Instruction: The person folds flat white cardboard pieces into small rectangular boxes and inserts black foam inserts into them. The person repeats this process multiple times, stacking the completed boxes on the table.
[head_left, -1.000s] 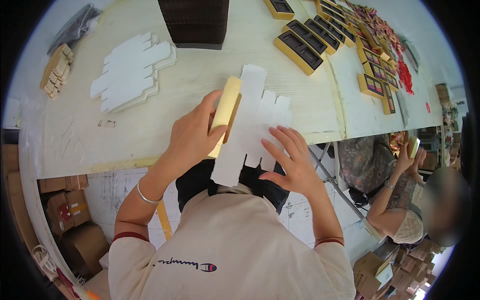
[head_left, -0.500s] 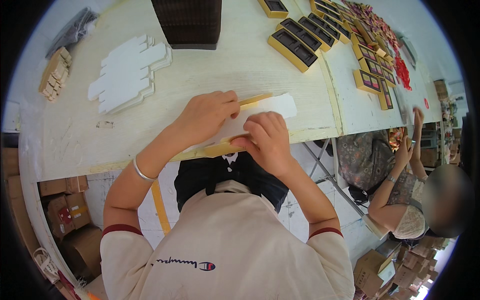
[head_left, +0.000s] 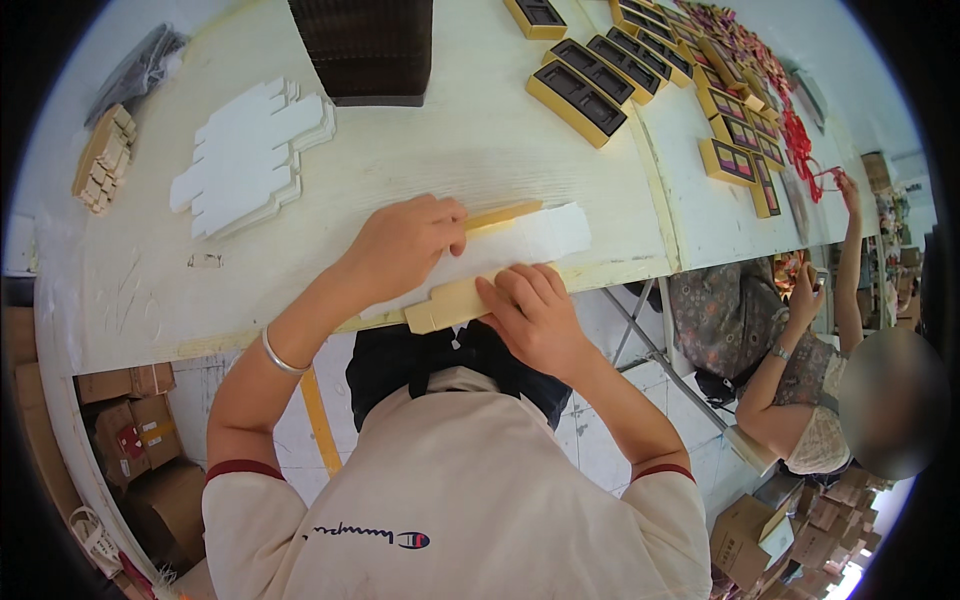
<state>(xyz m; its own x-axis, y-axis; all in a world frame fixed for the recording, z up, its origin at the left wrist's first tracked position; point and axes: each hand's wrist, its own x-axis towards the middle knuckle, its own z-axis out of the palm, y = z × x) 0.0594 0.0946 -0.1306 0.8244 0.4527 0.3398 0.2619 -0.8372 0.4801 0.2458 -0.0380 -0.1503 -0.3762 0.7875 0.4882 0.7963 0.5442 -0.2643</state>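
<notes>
A cardboard box blank, white inside and gold outside, lies at the table's near edge under both my hands. Its far side strip stands up gold, and my left hand has its fingers curled closed on that strip. Along the near side a pale gold flap hangs over the table edge. My right hand pinches this flap between thumb and fingers. The blank's white end reaches out to the right past my fingers.
White flat blanks are stacked at left, beside a tall stack of dark trays. Gold boxes with black inserts stand far right, near filled boxes and red ribbon. A co-worker sits at right.
The near flap has tipped outward, so more of its pale gold face shows. My right hand has moved slightly toward me. The co-worker's raised hand now holds red ribbon.
</notes>
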